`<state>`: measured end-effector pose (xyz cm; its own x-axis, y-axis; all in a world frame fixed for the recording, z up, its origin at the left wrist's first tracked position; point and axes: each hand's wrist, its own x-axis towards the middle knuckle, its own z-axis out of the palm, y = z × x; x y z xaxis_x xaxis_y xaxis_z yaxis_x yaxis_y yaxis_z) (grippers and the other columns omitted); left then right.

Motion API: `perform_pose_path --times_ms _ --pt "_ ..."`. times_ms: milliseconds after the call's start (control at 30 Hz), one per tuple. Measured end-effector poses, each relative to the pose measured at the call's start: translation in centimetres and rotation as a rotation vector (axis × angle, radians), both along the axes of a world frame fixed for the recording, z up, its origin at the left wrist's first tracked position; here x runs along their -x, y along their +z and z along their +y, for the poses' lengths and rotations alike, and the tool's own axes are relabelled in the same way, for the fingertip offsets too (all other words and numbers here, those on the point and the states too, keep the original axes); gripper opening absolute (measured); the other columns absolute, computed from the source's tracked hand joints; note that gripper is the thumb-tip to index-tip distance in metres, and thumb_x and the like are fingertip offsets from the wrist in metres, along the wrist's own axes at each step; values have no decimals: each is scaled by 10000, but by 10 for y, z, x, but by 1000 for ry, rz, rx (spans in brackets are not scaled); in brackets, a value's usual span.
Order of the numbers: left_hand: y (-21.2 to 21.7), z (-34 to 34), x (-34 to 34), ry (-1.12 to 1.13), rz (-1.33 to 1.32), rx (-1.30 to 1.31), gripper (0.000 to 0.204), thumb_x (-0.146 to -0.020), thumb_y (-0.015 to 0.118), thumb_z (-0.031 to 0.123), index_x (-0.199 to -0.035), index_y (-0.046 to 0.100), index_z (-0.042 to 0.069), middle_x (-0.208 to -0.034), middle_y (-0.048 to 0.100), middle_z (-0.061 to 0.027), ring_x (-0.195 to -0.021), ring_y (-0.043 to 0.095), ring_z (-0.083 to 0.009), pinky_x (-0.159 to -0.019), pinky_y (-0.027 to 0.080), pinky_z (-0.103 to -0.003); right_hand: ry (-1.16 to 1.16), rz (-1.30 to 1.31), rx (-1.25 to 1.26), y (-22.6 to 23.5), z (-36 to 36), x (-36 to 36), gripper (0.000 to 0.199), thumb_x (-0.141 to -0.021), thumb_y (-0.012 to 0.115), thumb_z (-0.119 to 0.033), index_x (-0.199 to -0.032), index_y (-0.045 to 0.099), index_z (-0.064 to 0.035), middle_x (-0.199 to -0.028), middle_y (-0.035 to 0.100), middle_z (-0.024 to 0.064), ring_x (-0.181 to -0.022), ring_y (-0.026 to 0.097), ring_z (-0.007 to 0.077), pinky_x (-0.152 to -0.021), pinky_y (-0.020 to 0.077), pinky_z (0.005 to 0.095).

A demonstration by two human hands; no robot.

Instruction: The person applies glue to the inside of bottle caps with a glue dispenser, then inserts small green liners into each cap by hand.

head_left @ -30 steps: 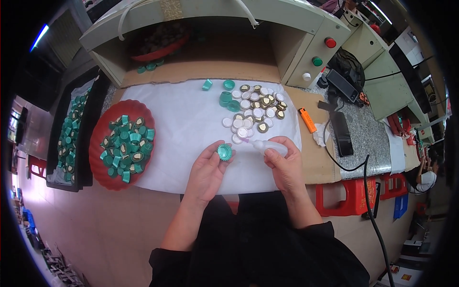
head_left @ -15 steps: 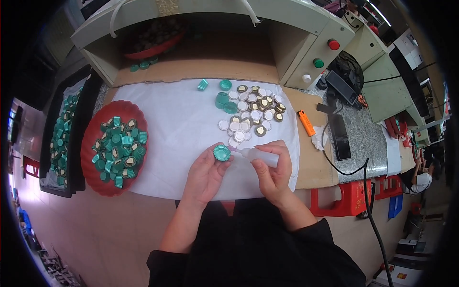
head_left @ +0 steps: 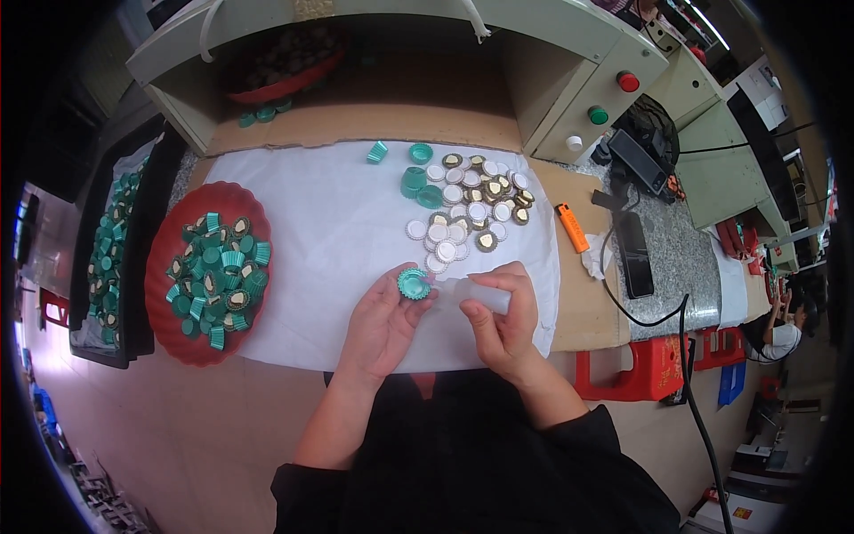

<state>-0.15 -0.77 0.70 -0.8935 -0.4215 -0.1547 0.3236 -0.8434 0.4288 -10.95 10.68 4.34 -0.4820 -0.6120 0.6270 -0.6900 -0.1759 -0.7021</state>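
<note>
My left hand (head_left: 382, 311) is closed on a green fluted cup (head_left: 414, 284), its hollow facing up. In my right hand (head_left: 509, 322) lies a white squeeze bottle (head_left: 485, 296), tilted so its narrow tip meets the cup's right side; whether the tip touches is too small to tell. Beyond my hands many round caps (head_left: 445, 252), some white-faced and some dark-rimmed with a gold middle, lie spread on the white sheet (head_left: 311, 240). Several loose green cups (head_left: 420, 154) sit at the far side of these caps.
At the left stands a red scalloped bowl (head_left: 178, 343) of green pieces, beside a black tray (head_left: 116, 358) holding more. An orange utility knife (head_left: 572, 229) and a phone (head_left: 634, 255) lie right. A black cable (head_left: 698, 400) hangs past the table. Another red bowl (head_left: 289, 91) sits inside the bench recess.
My right hand and the bottle have shifted slightly left, bringing the tip closer over the cup. My left hand still holds the cup at nearly the same spot.
</note>
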Motion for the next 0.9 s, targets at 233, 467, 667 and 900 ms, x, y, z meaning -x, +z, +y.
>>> perform_pose_path --times_ms 233,467,667,900 --pt "1 1 0 10 -26 16 311 -891 387 196 -1113 404 -20 -1042 506 -136 -938 522 -214 -829 437 -294 2 -15 -5 -1 -2 0 289 -733 622 -66 -948 442 3 -774 480 117 -649 461 205 -550 381 264" --pt "-1 1 0 22 -28 33 306 -884 403 189 -1109 407 -18 -1034 510 -129 -934 520 -211 -830 433 -293 -4 97 -15 6 -2 3 291 -720 632 -64 -937 449 1 -782 492 124 -642 464 224 -544 386 276" --pt "0 3 1 32 7 39 278 -874 433 170 -1095 426 2 -1002 519 -95 -906 503 -168 -797 412 -275 16 198 -20 12 -1 6 308 -695 651 -62 -917 449 7 -771 499 134 -617 470 251 -513 388 303" --pt "0 4 2 44 -7 82 234 -863 454 142 -1061 463 17 -953 522 -55 -861 472 -125 -764 382 -256 22 201 -118 27 3 8 302 -686 650 -53 -901 446 7 -726 466 135 -600 462 272 -475 372 322"
